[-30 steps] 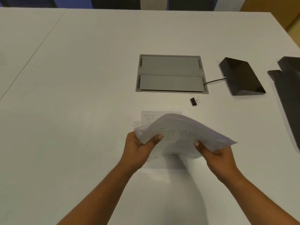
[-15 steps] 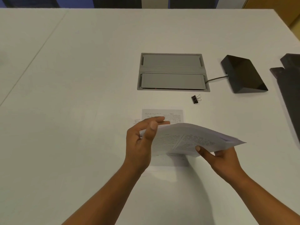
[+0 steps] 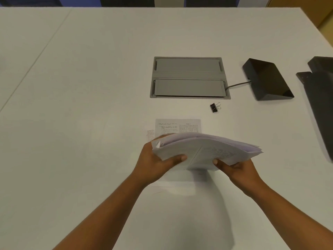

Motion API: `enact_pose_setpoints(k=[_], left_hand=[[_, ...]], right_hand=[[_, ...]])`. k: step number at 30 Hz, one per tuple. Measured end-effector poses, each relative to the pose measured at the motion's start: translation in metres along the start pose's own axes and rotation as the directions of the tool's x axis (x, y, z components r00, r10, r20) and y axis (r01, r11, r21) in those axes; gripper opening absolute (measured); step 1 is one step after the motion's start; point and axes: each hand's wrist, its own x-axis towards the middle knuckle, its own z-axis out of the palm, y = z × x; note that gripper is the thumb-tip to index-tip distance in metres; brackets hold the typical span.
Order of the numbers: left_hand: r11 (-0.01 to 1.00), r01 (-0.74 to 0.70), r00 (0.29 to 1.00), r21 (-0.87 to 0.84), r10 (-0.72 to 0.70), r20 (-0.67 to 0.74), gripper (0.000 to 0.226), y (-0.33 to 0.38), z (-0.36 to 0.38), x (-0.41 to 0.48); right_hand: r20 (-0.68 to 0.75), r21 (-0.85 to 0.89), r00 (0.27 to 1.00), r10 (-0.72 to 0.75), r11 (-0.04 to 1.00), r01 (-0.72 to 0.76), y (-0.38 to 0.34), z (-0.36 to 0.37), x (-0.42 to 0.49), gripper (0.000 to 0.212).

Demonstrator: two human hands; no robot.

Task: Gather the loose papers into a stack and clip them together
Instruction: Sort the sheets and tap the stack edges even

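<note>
Just below the middle of the frame, a person is holding a bowed stack of white printed papers (image 3: 207, 150) above the white table (image 3: 90, 87), with its sheets fanning out unevenly along the right end. The left hand (image 3: 155, 165) is gripping the stack's left end, its thumb lying across the top sheet and its fingers curling underneath, mostly hidden. The right hand (image 3: 239, 170) is pinching the near edge towards the right, thumb pressing on top and the other fingers tucked out of sight below the paper. More loose white printed sheets (image 3: 177, 126) are lying flat on the table directly under the held stack, showing beyond its far edge, and a narrow strip of another sheet (image 3: 150, 134) is poking out at their left side. A small black binder clip with wire handles (image 3: 214, 107) is sitting on the table right of centre, apart from the papers and just below the lower right corner of a grey rectangular cable hatch (image 3: 189, 77) set into the tabletop. A thin grey cable (image 3: 236, 85) is running from the hatch to a glossy black wedge-shaped device (image 3: 266, 79) in the upper right. A dark flat object (image 3: 320, 91) is lying along the right edge of the frame, partly cut off.
</note>
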Motion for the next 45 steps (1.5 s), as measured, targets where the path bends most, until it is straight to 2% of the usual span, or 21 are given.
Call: enact_pose_setpoints(k=[2, 7, 9, 10, 13, 14, 15, 16, 18, 19, 21, 24, 26, 28, 29, 33, 35, 39, 42, 44, 45], left_hand=[[0.996, 0.088, 0.996, 0.021, -0.088, 0.019, 0.040, -0.009, 0.002, 0.002], [0.996, 0.084, 0.996, -0.028, -0.084, 0.021, 0.045, -0.012, 0.006, 0.000], [0.990, 0.139, 0.990, -0.004, -0.139, 0.031, 0.047, -0.022, 0.009, -0.002], [0.984, 0.176, 0.983, 0.034, -0.177, 0.056, 0.043, -0.028, 0.011, -0.002], [0.951, 0.249, 0.945, 0.184, -0.280, 0.168, 0.042, -0.049, 0.014, -0.004], [0.936, 0.261, 0.937, 0.234, -0.304, 0.170, 0.047, -0.054, 0.014, -0.004], [0.918, 0.269, 0.934, 0.292, -0.322, 0.152, 0.051, -0.060, 0.013, -0.002], [0.891, 0.287, 0.932, 0.351, -0.344, 0.111, 0.053, -0.066, 0.012, -0.002], [0.809, 0.405, 0.907, 0.426, -0.414, -0.075, 0.056, -0.081, 0.011, 0.000], [0.762, 0.492, 0.870, 0.421, -0.445, -0.210, 0.058, -0.089, 0.011, 0.002], [0.631, 0.656, 0.752, 0.414, -0.496, -0.434, 0.068, -0.099, 0.016, 0.006], [0.379, 0.757, 0.650, 0.533, -0.530, -0.546, 0.094, -0.110, 0.030, 0.012], [0.283, 0.763, 0.629, 0.580, -0.528, -0.570, 0.108, -0.116, 0.041, 0.014], [0.258, 0.769, 0.620, 0.585, -0.525, -0.584, 0.112, -0.120, 0.048, 0.017], [0.269, 0.780, 0.609, 0.566, -0.535, -0.586, 0.110, -0.121, 0.050, 0.019], [0.460, 0.808, 0.588, 0.368, -0.601, -0.541, 0.092, -0.119, 0.051, 0.025], [0.509, 0.810, 0.581, 0.291, -0.627, -0.519, 0.085, -0.116, 0.050, 0.026], [0.456, 0.827, 0.561, 0.329, -0.636, -0.531, 0.086, -0.112, 0.047, 0.029], [0.304, 0.793, 0.588, 0.528, -0.604, -0.537, 0.080, -0.112, 0.035, 0.032], [0.255, 0.767, 0.607, 0.589, -0.584, -0.538, 0.067, -0.114, 0.025, 0.032], [0.298, 0.769, 0.616, 0.565, -0.580, -0.532, 0.059, -0.118, 0.020, 0.031]], right_hand=[[0.004, -0.021, 1.000, 0.031, 0.999, -0.031, 0.003, 0.004, 0.002, 0.039], [-0.107, -0.110, 0.994, -0.030, 0.994, 0.018, 0.003, 0.003, -0.001, 0.029], [-0.105, -0.178, 0.994, 0.006, 0.984, -0.025, 0.007, 0.004, -0.006, 0.022], [-0.086, -0.195, 0.995, 0.049, 0.979, -0.065, 0.012, 0.004, -0.008, 0.023], [-0.068, -0.256, 0.980, 0.187, 0.946, -0.198, 0.021, 0.005, -0.010, 0.052], [-0.090, -0.253, 0.977, 0.193, 0.944, -0.209, 0.021, 0.003, -0.009, 0.047], [-0.103, -0.225, 0.980, 0.171, 0.956, -0.190, 0.019, 0.002, -0.009, 0.027], [-0.097, -0.193, 0.982, 0.161, 0.965, -0.177, 0.016, 0.001, -0.009, 0.010], [-0.080, -0.167, 0.986, 0.147, 0.973, -0.158, 0.013, -0.002, -0.011, 0.012], [-0.087, -0.147, 0.983, 0.159, 0.974, -0.170, 0.015, -0.006, -0.013, 0.015], [-0.134, -0.086, 0.969, 0.209, 0.971, -0.221, 0.017, -0.011, -0.018, 0.015], [-0.212, 0.004, 0.936, 0.283, 0.957, -0.289, 0.019, -0.020, -0.028, 0.009], [-0.261, 0.062, 0.913, 0.313, 0.950, -0.307, 0.019, -0.025, -0.034, 0.036], [-0.296, 0.072, 0.900, 0.320, 0.947, -0.313, 0.021, -0.030, -0.043, 0.081], [-0.318, 0.089, 0.890, 0.326, 0.945, -0.314, 0.023, -0.033, -0.047, 0.093], [-0.398, 0.157, 0.843, 0.362, 0.932, -0.326, 0.030, -0.042, -0.057, 0.096], [-0.412, 0.193, 0.829, 0.377, 0.926, -0.325, 0.030, -0.044, -0.061, 0.099], [-0.449, 0.194, 0.805, 0.388, 0.922, -0.336, 0.026, -0.047, -0.066, 0.117], [-0.462, 0.180, 0.793, 0.397, 0.917, -0.355, 0.026, -0.047, -0.069, 0.122], [-0.495, 0.186, 0.769, 0.404, 0.914, -0.360, 0.032, -0.050, -0.070, 0.115], [-0.498, 0.187, 0.770, 0.398, 0.917, -0.353, 0.034, -0.051, -0.070, 0.107]])
